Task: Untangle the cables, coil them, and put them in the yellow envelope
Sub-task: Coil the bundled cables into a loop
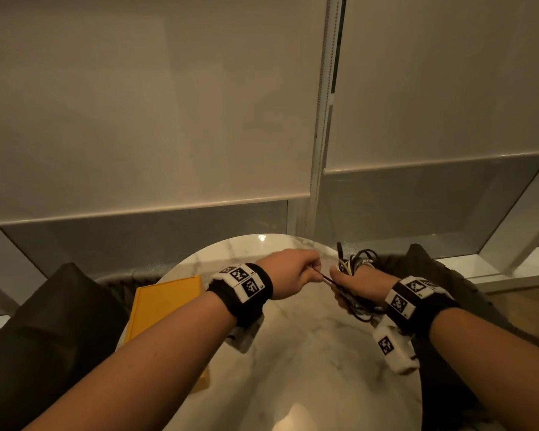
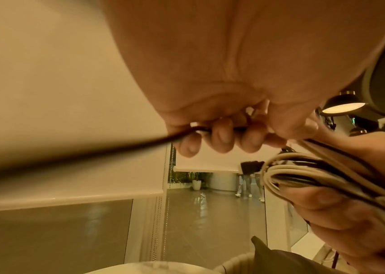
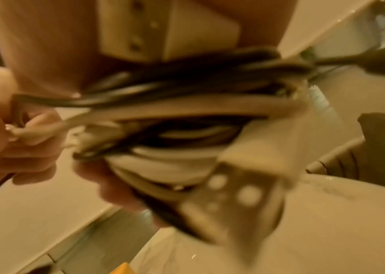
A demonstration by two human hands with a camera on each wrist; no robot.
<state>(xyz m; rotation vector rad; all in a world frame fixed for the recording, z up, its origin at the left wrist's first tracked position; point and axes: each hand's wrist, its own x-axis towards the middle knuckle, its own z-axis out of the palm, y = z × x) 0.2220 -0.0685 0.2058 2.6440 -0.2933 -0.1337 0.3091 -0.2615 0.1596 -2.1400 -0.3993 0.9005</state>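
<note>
Above the round marble table (image 1: 293, 353), my right hand (image 1: 360, 286) grips a bundle of black and white cables (image 1: 353, 259); its loops stick out past the fingers. The same cable bundle (image 2: 304, 172) fills the lower right of the left wrist view, and in the right wrist view the cable bundle (image 3: 175, 115) is blurred. My left hand (image 1: 293, 272) sits just left of it and pinches a black cable end (image 1: 325, 278); its fingers curl round that black cable (image 2: 187, 134). The yellow envelope (image 1: 165, 303) lies flat on the table's left side, partly under my left forearm.
Dark chairs stand at the table's left (image 1: 50, 321) and right (image 1: 423, 259). Roller blinds (image 1: 153, 104) and glass panels rise right behind the table. A white tagged block (image 1: 392, 346) hangs under my right wrist.
</note>
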